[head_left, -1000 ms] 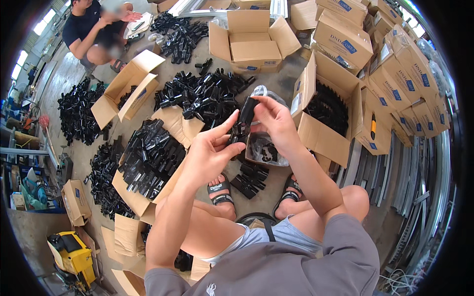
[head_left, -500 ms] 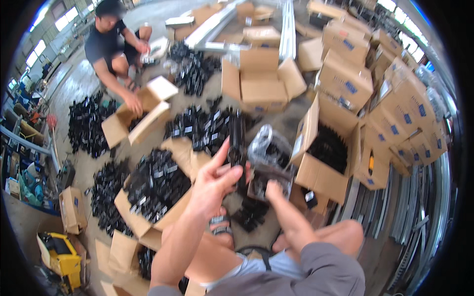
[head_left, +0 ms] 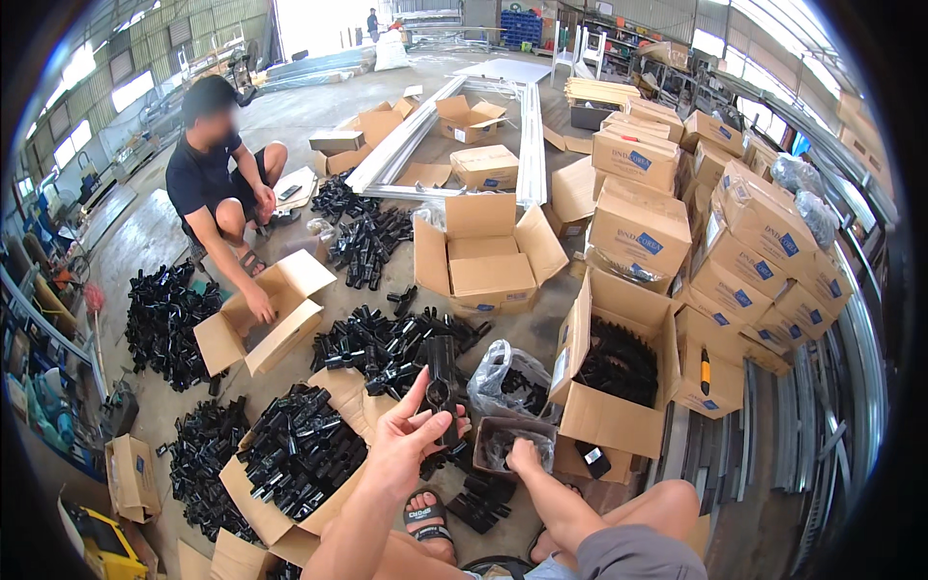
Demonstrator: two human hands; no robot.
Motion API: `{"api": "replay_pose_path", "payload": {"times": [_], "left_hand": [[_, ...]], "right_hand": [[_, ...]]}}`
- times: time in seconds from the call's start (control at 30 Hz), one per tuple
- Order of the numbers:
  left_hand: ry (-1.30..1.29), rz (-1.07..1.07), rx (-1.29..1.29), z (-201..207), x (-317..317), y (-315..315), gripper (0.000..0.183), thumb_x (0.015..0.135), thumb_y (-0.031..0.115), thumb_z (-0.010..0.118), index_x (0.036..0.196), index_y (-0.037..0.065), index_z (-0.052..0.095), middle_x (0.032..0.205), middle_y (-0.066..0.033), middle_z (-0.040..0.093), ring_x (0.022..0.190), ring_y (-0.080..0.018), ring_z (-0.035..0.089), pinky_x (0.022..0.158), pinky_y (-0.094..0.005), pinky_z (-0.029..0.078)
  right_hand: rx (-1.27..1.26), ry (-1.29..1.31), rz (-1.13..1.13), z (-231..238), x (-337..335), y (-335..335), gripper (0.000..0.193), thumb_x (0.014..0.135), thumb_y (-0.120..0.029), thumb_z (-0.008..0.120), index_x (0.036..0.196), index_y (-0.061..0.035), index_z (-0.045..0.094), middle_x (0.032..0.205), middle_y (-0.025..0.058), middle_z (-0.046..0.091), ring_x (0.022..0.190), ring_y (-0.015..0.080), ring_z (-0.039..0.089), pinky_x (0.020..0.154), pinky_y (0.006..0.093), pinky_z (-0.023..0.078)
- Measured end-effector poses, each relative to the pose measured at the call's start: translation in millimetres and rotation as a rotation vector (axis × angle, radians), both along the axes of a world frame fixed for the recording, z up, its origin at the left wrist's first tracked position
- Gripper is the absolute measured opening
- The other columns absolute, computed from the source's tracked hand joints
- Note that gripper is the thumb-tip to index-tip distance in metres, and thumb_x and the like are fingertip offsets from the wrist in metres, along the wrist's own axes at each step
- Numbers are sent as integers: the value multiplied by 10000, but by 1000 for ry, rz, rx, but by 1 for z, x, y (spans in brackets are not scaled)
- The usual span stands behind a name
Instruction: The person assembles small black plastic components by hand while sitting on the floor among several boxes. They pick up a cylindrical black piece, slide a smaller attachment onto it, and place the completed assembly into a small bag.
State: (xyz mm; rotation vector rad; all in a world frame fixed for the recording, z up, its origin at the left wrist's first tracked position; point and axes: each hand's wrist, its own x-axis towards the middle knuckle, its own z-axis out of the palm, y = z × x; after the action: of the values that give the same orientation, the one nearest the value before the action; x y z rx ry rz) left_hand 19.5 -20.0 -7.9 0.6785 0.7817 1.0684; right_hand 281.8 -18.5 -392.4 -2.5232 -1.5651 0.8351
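My left hand (head_left: 408, 440) is closed round a black tubular fitting (head_left: 442, 365), held upright with a round hole at its near end. To the right, my right hand (head_left: 525, 458) reaches into a small brown box (head_left: 490, 429) lined with clear plastic. Its fingers are bent down among the contents, and what they pinch is hidden. Just beyond that box stands a clear plastic bag (head_left: 490, 379) of small black pieces. Behind my left hand spreads a pile of black fittings (head_left: 372, 338). More of them (head_left: 483, 503) lie on the floor by my sandalled foot.
An open carton (head_left: 619, 416) of toothed black parts stands at the right, before stacked cartons (head_left: 638, 227) and metal profiles (head_left: 802, 425). Another carton (head_left: 290, 435) heaped with fittings is at the left. A crouching person (head_left: 217, 174) reaches into an open carton (head_left: 275, 338). An open carton (head_left: 488, 271) stands ahead.
The view has tipped upward, so more of the far hall shows and everything sits lower. My left hand still holds the fitting; my right hand stays in the small box.
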Motion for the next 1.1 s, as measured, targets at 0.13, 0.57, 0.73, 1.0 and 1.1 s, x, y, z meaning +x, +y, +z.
{"api": "replay_pose_path", "payload": {"times": [0.13, 0.57, 0.73, 1.0, 1.1], "left_hand": [[-22, 41, 8, 1, -7, -2, 783, 970, 24, 717, 1637, 198, 345, 1192, -156, 744, 1019, -227, 746, 919, -384, 619], [70, -5, 97, -2, -8, -7, 778, 972, 18, 712, 1639, 176, 344, 1169, -119, 755, 993, -147, 728, 882, -291, 590], [120, -4, 210, -4, -3, -10, 766, 965, -70, 681, 1631, 131, 360, 1148, -87, 750, 1008, -85, 679, 912, -242, 548], [123, -28, 250, -8, -2, -11, 763, 962, -79, 671, 1626, 138, 363, 1220, -82, 720, 1070, -132, 683, 968, -311, 573], [109, -18, 239, -9, -2, -12, 769, 959, -91, 673, 1627, 134, 367, 1163, -65, 730, 1019, -94, 666, 932, -267, 553]], "right_hand": [[345, 293, -279, 47, -1, 4, 210, 856, -179, 703, 1016, -51, 744, 1002, 200, 771, 966, 393, 744, 896, 501, 574], [899, 1425, -9, 354, -77, 23, 186, 909, 43, 762, 1082, 30, 696, 1000, 113, 753, 859, 166, 740, 780, 289, 612], [994, 1370, 105, 363, -89, 27, 157, 886, 68, 774, 1031, 42, 720, 961, 104, 760, 870, 163, 752, 797, 272, 603], [1017, 1375, 93, 360, -92, 28, 148, 870, 82, 782, 1008, 42, 747, 938, 88, 761, 877, 160, 754, 804, 263, 594], [1001, 1371, 101, 359, -92, 27, 167, 880, 80, 774, 1040, 38, 757, 947, 83, 761, 886, 149, 746, 814, 260, 591]]}}
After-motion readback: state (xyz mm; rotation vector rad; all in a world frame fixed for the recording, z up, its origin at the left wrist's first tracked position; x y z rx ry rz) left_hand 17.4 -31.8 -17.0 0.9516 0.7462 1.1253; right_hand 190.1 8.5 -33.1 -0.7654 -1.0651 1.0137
